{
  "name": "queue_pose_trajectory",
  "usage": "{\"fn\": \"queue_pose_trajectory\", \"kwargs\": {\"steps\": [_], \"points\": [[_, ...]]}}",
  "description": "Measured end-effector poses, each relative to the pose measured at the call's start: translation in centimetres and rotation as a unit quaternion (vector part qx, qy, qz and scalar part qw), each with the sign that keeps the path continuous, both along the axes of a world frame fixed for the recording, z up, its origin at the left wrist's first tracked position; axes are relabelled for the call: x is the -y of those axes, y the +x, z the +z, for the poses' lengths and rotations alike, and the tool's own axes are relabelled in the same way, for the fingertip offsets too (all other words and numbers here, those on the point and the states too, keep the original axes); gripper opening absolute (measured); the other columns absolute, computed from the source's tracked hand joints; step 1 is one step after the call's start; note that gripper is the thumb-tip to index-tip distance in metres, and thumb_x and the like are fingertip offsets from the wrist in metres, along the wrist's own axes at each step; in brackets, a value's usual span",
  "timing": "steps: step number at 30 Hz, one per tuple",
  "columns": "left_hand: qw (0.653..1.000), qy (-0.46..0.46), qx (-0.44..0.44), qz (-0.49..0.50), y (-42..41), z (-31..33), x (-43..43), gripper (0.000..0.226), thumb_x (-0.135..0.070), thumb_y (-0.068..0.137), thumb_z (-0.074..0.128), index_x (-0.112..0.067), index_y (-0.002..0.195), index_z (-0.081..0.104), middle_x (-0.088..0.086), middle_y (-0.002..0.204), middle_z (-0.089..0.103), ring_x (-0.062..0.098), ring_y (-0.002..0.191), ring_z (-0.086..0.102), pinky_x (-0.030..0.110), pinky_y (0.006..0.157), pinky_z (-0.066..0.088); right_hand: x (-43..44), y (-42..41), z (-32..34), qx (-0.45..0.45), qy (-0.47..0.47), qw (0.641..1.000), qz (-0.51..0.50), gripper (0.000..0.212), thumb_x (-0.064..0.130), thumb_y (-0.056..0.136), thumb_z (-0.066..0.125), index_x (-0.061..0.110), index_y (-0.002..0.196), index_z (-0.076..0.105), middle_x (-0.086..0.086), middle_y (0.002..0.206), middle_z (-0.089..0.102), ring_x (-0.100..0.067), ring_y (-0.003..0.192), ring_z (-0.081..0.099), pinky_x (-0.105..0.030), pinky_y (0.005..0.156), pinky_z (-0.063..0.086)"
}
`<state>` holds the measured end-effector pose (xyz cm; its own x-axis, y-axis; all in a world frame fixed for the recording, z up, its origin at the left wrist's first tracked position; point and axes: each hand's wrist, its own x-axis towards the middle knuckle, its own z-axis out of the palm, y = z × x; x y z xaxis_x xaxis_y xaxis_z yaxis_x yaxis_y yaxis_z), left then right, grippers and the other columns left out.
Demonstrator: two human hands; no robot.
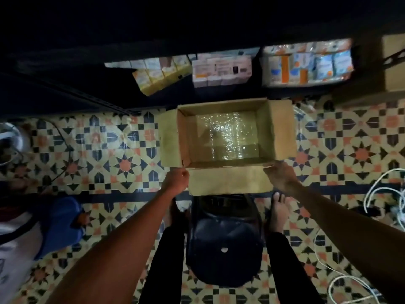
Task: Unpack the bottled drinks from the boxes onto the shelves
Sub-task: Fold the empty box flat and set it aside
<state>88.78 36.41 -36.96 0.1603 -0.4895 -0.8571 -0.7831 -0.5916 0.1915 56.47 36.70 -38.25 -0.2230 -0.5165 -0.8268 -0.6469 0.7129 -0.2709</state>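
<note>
An open cardboard box [282, 130] sits on the patterned floor in front of the shelves, all its flaps folded outward. Clear shiny plastic wrap [228, 134] lies at its bottom; no separate bottles can be made out under it. My left hand [178, 178] grips the left end of the near flap [228, 181], and my right hand [279, 173] pinches the flap's right end. The low shelf [219, 91] behind the box holds packs of cartons [221, 70] and wrapped packets [306, 63].
A dark plastic stool [225, 244] stands between my legs, just behind the box. White cables [383, 194] lie on the floor at the right. A blue object [59, 222] and a fan [11, 139] sit at the left. Another cardboard box [394, 62] stands far right.
</note>
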Motion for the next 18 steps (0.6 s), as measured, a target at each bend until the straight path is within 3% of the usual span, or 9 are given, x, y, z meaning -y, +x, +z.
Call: {"fn": "queue_pose_trajectory", "kwargs": {"steps": [3,7,8,10,12,13,14,16,18], "points": [[0.989,0.039,0.022,0.141,0.2,-3.4,0.8,0.045,-0.031,0.106,0.038,0.003,0.118,0.065,0.024,0.124,0.063,0.038,0.113,0.060,0.041,0.094,0.048,0.6,-1.3,-3.7,-0.039,0.012,0.995,-0.089,0.022,0.027,0.096,0.065,0.013,0.110,0.074,-0.015,0.117,0.071,-0.035,0.109,0.066,-0.035,0.086,0.050],[0.918,0.056,-0.019,0.393,0.0,-6.4,1.4,0.037,-0.036,0.103,0.046,-0.002,0.104,0.062,0.017,0.118,0.063,0.025,0.097,0.058,0.035,0.086,0.047,-1.0,-5.5,-12.0,-0.024,0.066,0.972,-0.226,0.069,0.053,0.073,0.069,0.005,0.122,0.065,-0.016,0.122,0.069,-0.036,0.109,0.066,-0.043,0.088,0.053],[0.888,0.060,-0.052,0.453,0.0,-6.7,1.4,0.030,-0.028,0.104,0.046,-0.007,0.088,0.059,0.014,0.104,0.066,0.020,0.083,0.059,0.032,0.078,0.051,-1.2,-6.1,-12.9,-0.005,0.073,0.968,-0.240,0.060,0.045,0.081,0.068,0.003,0.123,0.062,-0.017,0.121,0.068,-0.035,0.109,0.065,-0.041,0.087,0.052],[0.827,0.040,-0.097,0.552,0.4,-7.0,1.3,0.036,-0.008,0.102,0.041,-0.013,0.067,0.044,0.003,0.062,0.054,0.010,0.045,0.051,0.021,0.044,0.047,-0.4,-5.1,-11.3,0.024,0.071,0.957,-0.280,0.029,0.021,0.102,0.052,0.006,0.126,0.058,-0.012,0.116,0.066,-0.029,0.112,0.062,-0.034,0.092,0.049],[0.780,0.011,-0.091,0.619,1.2,-7.7,0.4,0.034,0.002,0.096,0.040,-0.012,0.065,0.043,0.000,0.053,0.049,0.013,0.044,0.052,0.020,0.040,0.040,0.5,-4.6,-10.0,0.112,0.046,0.918,-0.377,0.027,0.009,0.107,0.033,0.011,0.120,0.056,-0.005,0.106,0.064,-0.018,0.106,0.061,-0.025,0.093,0.047],[0.804,-0.002,-0.062,0.591,1.4,-8.1,-0.3,0.026,0.000,0.094,0.043,-0.010,0.071,0.050,0.004,0.063,0.055,0.022,0.063,0.058,0.023,0.050,0.044,0.6,-4.7,-9.9,0.121,0.036,0.903,-0.411,0.028,0.009,0.106,0.031,0.012,0.115,0.058,-0.003,0.100,0.063,-0.014,0.099,0.060,-0.022,0.087,0.047],[0.865,-0.015,-0.021,0.501,1.4,-8.3,-0.9,0.014,-0.004,0.093,0.047,-0.007,0.086,0.059,0.012,0.082,0.061,0.032,0.083,0.059,0.029,0.063,0.050,0.6,-5.0,-10.1,0.143,0.035,0.870,-0.470,0.027,0.009,0.105,0.034,0.013,0.111,0.060,-0.001,0.096,0.062,-0.012,0.092,0.059,-0.021,0.079,0.046],[0.975,-0.063,0.007,0.215,1.2,-8.4,-2.3,0.043,-0.009,0.088,0.058,-0.010,0.130,0.052,0.015,0.126,0.058,0.036,0.113,0.056,0.043,0.092,0.052,0.2,-4.8,-10.2,0.133,0.044,0.856,-0.498,0.023,0.008,0.100,0.044,0.012,0.113,0.062,-0.002,0.094,0.060,-0.012,0.083,0.057,-0.022,0.068,0.045],[0.992,-0.117,-0.007,-0.039,1.2,-7.8,-3.0,0.070,-0.006,0.080,0.066,-0.021,0.142,0.038,0.010,0.142,0.044,0.031,0.123,0.050,0.049,0.100,0.047,0.4,-4.5,-9.4,0.152,0.054,0.840,-0.518,0.021,0.004,0.093,0.049,0.012,0.110,0.060,-0.005,0.089,0.055,-0.013,0.074,0.053,-0.023,0.058,0.044]]}}
